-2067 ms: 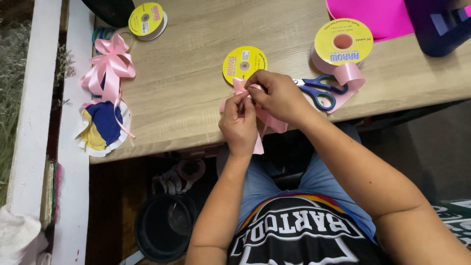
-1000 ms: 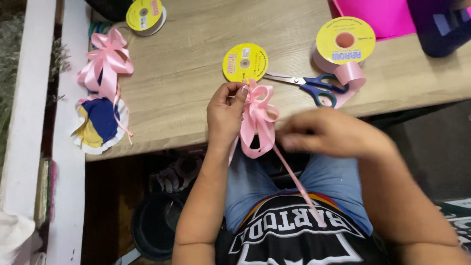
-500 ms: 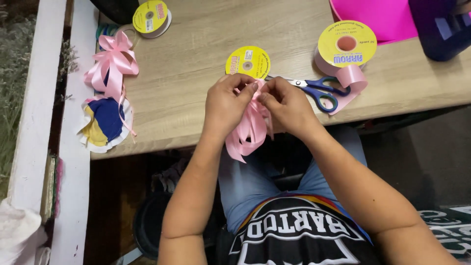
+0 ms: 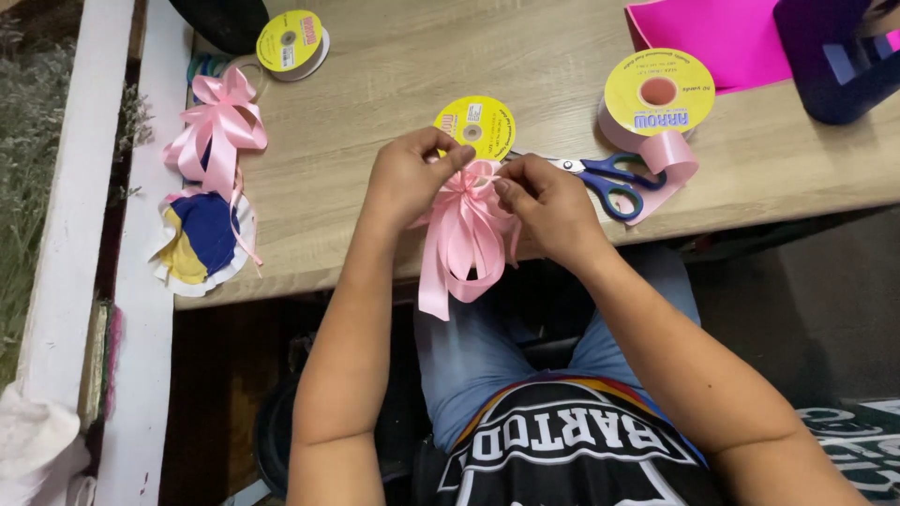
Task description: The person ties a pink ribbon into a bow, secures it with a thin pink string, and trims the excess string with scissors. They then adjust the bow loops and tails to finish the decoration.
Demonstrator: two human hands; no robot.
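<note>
A pink ribbon bow [image 4: 462, 236] hangs at the wooden table's [image 4: 394, 112] front edge, its loops and tails drooping toward my lap. My left hand [image 4: 405, 178] pinches the bow's top from the left. From the right, my right hand [image 4: 547, 202] pinches the same knot with its fingertips. A small yellow spool [image 4: 475, 128] lies flat just behind my hands. Blue-handled scissors [image 4: 602, 178] lie right of my right hand, touching the loose pink end of a larger ribbon roll [image 4: 654, 103].
A finished pink bow [image 4: 217, 126] lies at the table's left, above a round blue, yellow and white rosette [image 4: 199, 240]. Another yellow spool [image 4: 292, 43] sits at the back left. Magenta sheet [image 4: 722, 37] and a dark purple box [image 4: 834, 56] are back right. A white rail [image 4: 84, 234] runs along the left.
My right hand pulled a thin ribbon strand down toward my lap, then returned to the bow. Both hands now pinch the knot, and the loops hang fuller.
</note>
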